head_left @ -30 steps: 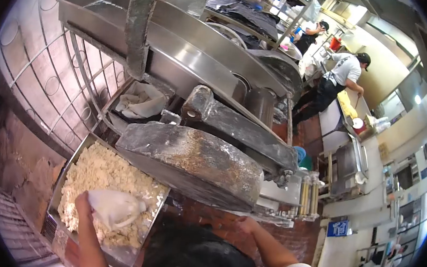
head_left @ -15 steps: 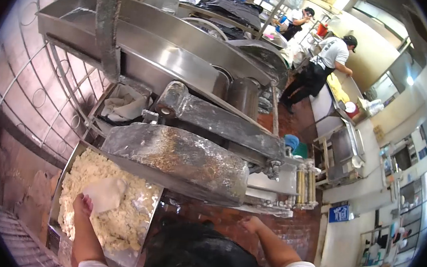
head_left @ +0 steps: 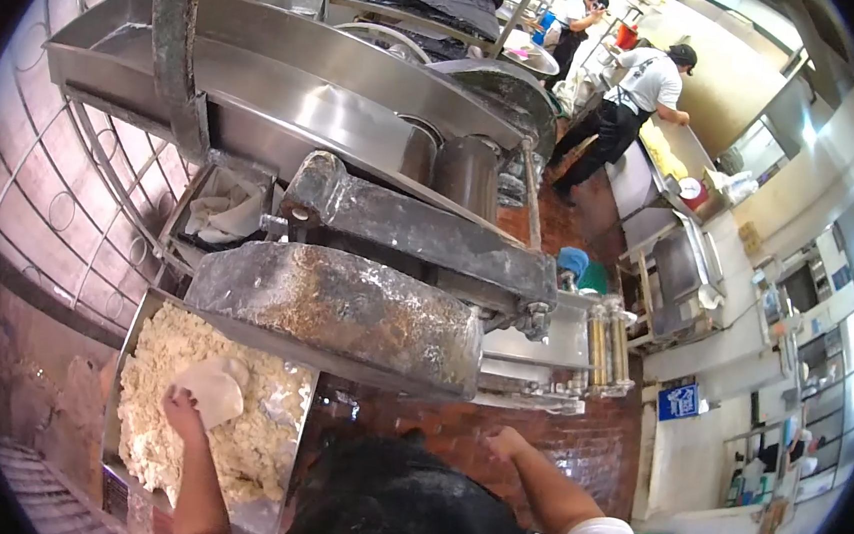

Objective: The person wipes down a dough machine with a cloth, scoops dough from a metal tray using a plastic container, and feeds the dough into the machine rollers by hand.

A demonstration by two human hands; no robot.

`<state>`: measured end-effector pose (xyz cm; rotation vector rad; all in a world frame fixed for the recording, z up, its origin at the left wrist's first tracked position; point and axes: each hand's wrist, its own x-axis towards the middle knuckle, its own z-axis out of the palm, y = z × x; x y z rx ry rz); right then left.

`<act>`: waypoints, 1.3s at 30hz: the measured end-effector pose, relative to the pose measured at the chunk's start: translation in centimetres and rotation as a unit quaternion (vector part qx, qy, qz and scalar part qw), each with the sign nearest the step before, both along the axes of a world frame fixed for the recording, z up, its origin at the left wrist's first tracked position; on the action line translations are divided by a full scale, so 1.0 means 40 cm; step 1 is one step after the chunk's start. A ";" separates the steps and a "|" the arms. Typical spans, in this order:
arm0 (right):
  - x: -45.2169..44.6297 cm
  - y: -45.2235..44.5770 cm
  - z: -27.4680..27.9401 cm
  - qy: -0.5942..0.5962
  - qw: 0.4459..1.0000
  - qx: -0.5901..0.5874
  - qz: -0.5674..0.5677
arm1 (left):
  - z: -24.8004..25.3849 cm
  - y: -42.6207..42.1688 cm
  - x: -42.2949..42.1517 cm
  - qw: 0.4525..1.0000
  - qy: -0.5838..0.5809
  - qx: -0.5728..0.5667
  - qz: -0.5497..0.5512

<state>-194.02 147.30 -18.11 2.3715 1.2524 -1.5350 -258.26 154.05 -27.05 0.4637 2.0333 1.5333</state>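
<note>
My left hand (head_left: pixel 182 412) is over a metal tray (head_left: pixel 297 436) at the lower left, its fingers curled at the edge of a smooth pale sheet (head_left: pixel 213 391), perhaps dough. Whether the fingers grip the sheet is too small to tell. Crumbly pale dough (head_left: pixel 250 449) fills much of the tray around it. Above the floor, right of my dark apron (head_left: pixel 398 511), my right hand (head_left: pixel 505 442) hangs with its fingers drawn together; anything inside it is too small to make out.
A big metal machine (head_left: pixel 343 311) with a heavy worn guard overhangs the tray. Behind it runs a long steel trough (head_left: pixel 290 96). Metal rollers (head_left: pixel 609 352) stand to the right. Two people (head_left: pixel 642 83) are at the back, one beside a counter (head_left: pixel 697 148).
The sheet, held over the tray a second ago, now lies on the crumbly dough, and my left hand has moved onto its edge. The view has shifted, so the machine appears further left.
</note>
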 end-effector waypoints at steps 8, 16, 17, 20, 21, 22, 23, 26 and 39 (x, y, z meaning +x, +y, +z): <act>-0.047 0.029 0.012 -0.013 0.998 -0.041 0.049 | -0.087 -0.121 0.283 0.958 0.058 0.027 -0.279; 0.008 0.047 0.013 0.029 0.998 0.016 0.062 | 0.015 -0.092 0.366 0.939 -0.020 -0.041 -0.341; 0.023 0.048 0.003 0.033 0.998 0.015 0.050 | 0.015 -0.085 0.363 0.936 -0.012 -0.047 -0.347; 0.087 0.045 -0.034 0.045 0.998 0.011 0.037 | 0.076 -0.060 0.400 0.934 -0.013 -0.074 -0.350; 0.116 0.044 -0.050 0.047 0.998 0.011 0.048 | 0.073 -0.063 0.412 0.932 -0.013 -0.082 -0.354; 0.144 0.042 -0.062 0.051 0.997 0.011 0.060 | 0.060 -0.062 0.421 0.930 -0.012 -0.091 -0.357; 0.173 0.040 -0.075 0.055 0.997 -0.001 0.054 | 0.047 -0.062 0.436 0.928 -0.010 -0.100 -0.359; 0.280 0.032 -0.141 0.091 0.995 -0.019 0.028 | 0.062 -0.087 0.538 0.919 -0.002 -0.112 -0.377; 1.095 -0.159 -0.308 0.090 0.992 0.008 -0.085 | 0.828 0.002 1.231 0.895 0.275 0.232 -0.265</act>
